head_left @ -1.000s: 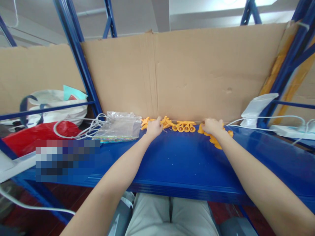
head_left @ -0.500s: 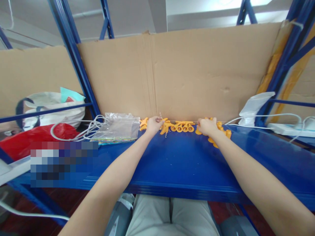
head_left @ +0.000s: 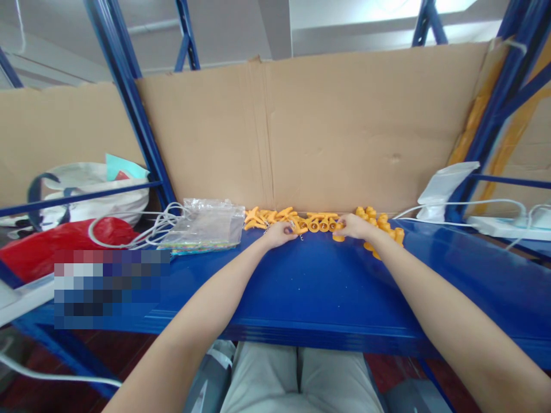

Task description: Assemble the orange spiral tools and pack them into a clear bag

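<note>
The blue shelf is backed by cardboard. Far centre, an orange piece is pinched by the left hand, an orange cone by the right hand, both now brought closer together.

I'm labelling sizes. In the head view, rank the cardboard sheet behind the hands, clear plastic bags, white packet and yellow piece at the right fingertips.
1. Cardboard sheet
2. Clear plastic bags
3. White packet
4. Yellow piece at the right hand

Text, labels, brands, numbers and signs: none legible anywhere in the frame, from upper left to lower right.
</note>
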`<action>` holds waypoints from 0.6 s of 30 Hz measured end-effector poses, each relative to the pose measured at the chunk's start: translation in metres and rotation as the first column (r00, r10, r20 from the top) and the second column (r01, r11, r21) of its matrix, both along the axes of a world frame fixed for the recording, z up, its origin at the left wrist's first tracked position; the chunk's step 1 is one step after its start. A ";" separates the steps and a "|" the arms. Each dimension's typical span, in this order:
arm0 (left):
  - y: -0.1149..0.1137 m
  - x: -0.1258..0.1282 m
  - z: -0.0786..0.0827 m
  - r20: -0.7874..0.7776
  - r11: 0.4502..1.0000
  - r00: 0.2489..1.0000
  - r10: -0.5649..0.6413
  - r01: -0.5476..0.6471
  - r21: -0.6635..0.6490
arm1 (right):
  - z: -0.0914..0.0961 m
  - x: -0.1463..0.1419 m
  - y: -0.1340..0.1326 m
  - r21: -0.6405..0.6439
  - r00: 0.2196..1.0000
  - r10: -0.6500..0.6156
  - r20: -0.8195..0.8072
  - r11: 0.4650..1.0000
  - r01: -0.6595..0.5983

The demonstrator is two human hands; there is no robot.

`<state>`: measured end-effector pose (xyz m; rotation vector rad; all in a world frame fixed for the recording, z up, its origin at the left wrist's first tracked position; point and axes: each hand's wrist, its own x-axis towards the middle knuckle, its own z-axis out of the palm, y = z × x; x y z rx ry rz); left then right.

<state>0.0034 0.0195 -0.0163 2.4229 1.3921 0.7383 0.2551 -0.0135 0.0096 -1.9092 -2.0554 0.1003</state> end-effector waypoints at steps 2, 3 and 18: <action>0.000 0.001 -0.002 -0.078 0.996 0.997 -0.015 0.022 0.085 | -0.002 -0.001 -0.001 -0.073 0.997 0.049 -0.067 0.996 -0.054; 0.000 0.001 -0.002 -0.115 0.991 0.993 -0.018 0.033 0.132 | -0.002 -0.001 -0.002 -0.095 0.994 0.064 -0.091 0.993 -0.072; -0.017 0.014 0.006 -0.340 0.956 0.939 -0.048 0.142 0.257 | 0.008 -0.015 -0.007 0.070 0.960 0.082 0.270 0.992 -0.104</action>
